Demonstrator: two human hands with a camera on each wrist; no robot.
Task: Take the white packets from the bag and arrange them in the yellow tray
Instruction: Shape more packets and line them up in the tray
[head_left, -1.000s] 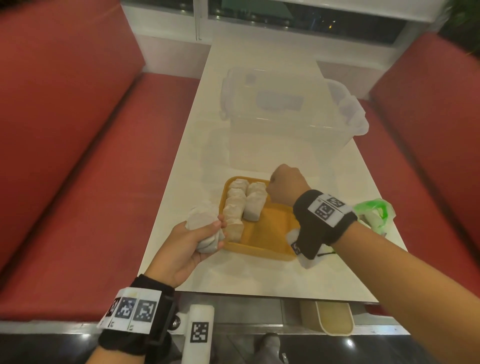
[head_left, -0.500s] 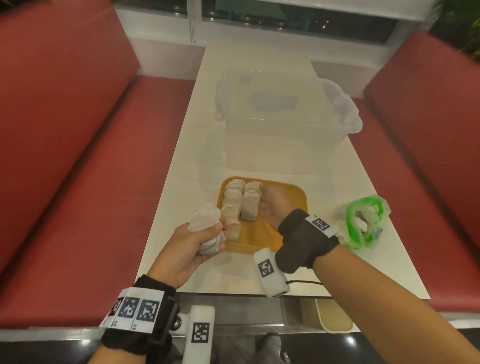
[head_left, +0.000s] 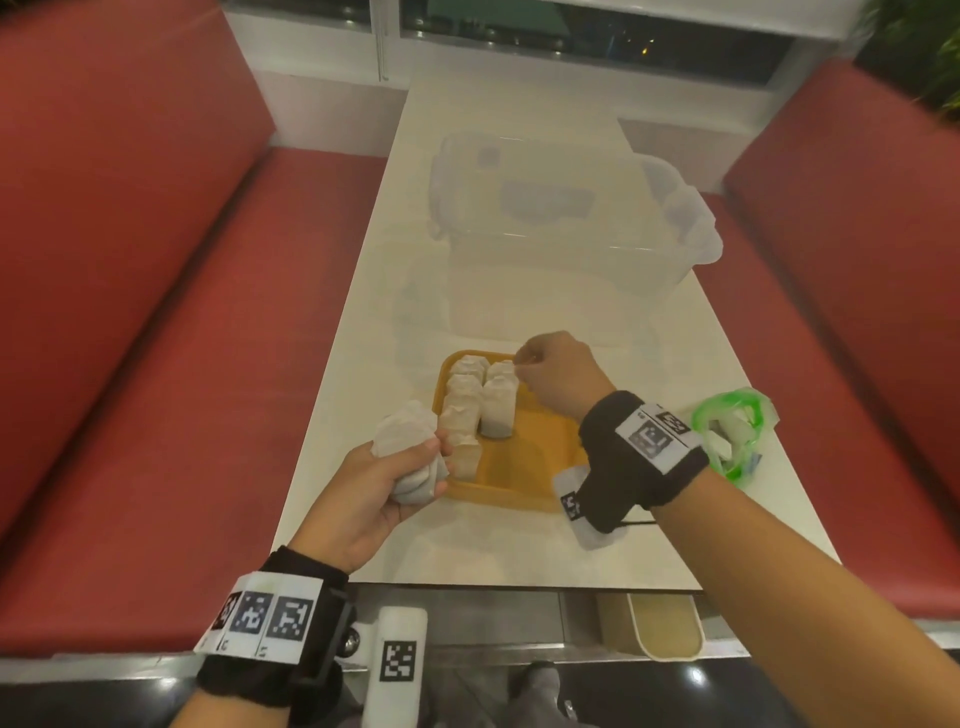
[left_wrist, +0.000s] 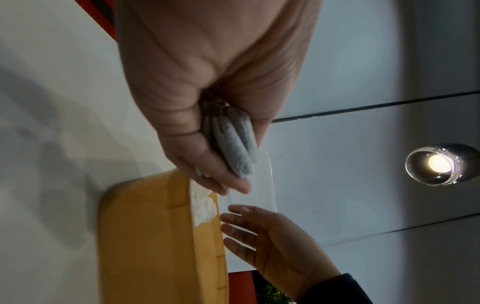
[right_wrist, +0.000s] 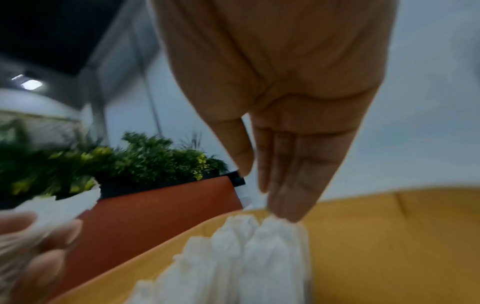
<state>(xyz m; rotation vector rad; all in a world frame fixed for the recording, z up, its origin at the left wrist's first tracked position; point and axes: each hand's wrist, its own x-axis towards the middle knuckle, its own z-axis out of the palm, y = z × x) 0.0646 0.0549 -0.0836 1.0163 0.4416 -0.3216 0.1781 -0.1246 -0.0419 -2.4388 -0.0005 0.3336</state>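
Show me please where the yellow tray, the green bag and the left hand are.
tray (head_left: 524, 457): head view, on its bare yellow floor.
bag (head_left: 727, 415): head view, on its green plastic edge.
left hand (head_left: 379, 478): head view, on the middle of the hand, which grips a bunch of packets (head_left: 408, 434).

The right hand (head_left: 558, 376) is covering the far right corner of the yellow tray (head_left: 524, 457). The left hand (head_left: 371, 488) is hiding most of the packets (head_left: 410, 441) it holds. The right wrist picture is looking blurry. The green bag (head_left: 735, 431) is too small to see inside.
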